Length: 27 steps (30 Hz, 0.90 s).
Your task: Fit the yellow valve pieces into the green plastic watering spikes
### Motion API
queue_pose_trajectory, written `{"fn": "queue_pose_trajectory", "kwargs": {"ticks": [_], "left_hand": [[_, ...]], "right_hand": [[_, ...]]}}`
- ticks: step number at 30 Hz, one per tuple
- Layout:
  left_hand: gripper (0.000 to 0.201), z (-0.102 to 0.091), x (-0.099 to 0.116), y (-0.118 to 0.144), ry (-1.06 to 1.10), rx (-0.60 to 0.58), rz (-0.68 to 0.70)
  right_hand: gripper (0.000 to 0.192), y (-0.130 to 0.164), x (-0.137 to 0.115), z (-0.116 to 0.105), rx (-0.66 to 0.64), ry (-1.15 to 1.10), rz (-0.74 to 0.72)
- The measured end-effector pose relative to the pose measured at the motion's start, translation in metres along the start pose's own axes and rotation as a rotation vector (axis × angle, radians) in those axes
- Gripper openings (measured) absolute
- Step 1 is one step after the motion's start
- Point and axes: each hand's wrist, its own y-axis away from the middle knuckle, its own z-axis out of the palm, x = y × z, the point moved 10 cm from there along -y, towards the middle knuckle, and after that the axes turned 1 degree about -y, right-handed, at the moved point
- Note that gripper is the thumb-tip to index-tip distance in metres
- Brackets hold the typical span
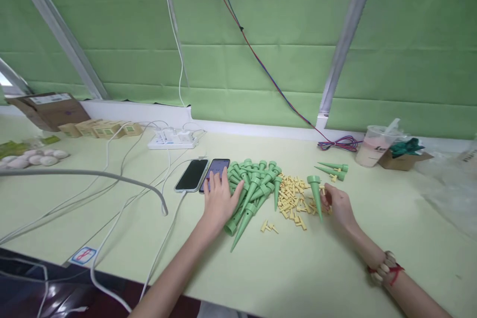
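Note:
My left hand (217, 200) lies with its fingers spread on the screen of a phone (225, 164), its thumb beside a heap of green plant-watering spikes (256, 182). My right hand (340, 207) is closed at the side of one green watering spike (315, 195), which points down, slightly tilted. A small yellow valve piece (322, 189) shows between those fingertips and the spike; its exact fit is hard to make out. Many more yellow valve pieces (292, 193) are piled between my hands. Two spikes (333, 172) lie apart beyond my right hand, with a yellow piece by them.
Left of my left hand, a second phone (191, 175) lies plugged into a white cable. Cables run to a power strip (173, 139) at the wall. A drink cup (373, 146), a small box (400, 160) and clear plastic (452, 191) are on the right.

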Motion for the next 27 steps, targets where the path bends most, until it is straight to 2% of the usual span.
{"fn": "queue_pose_trajectory", "kwargs": {"ticks": [3, 7, 13, 18, 22, 27], "left_hand": [[0.057, -0.004, -0.007, 0.039, 0.109, 0.083, 0.084], [0.043, 0.0, -0.018, 0.069, 0.239, 0.099, 0.115], [0.031, -0.012, -0.026, 0.069, 0.387, 0.201, 0.061], [0.026, -0.019, -0.026, 0.071, 0.494, 0.215, 0.089], [0.024, -0.021, -0.022, 0.074, 0.363, 0.249, 0.118], [0.02, -0.036, 0.002, 0.086, 0.196, 0.355, 0.278]], "right_hand": [[0.043, 0.0, -0.009, 0.006, -0.06, 0.201, -0.135], [0.036, 0.001, -0.01, 0.012, -0.117, 0.242, -0.202], [0.035, 0.003, -0.006, 0.018, -0.142, 0.272, -0.211], [0.035, 0.006, -0.009, 0.024, -0.176, 0.293, -0.228], [0.038, 0.008, -0.009, 0.024, -0.171, 0.301, -0.213], [0.048, 0.01, -0.008, 0.02, -0.118, 0.326, -0.215]]}}
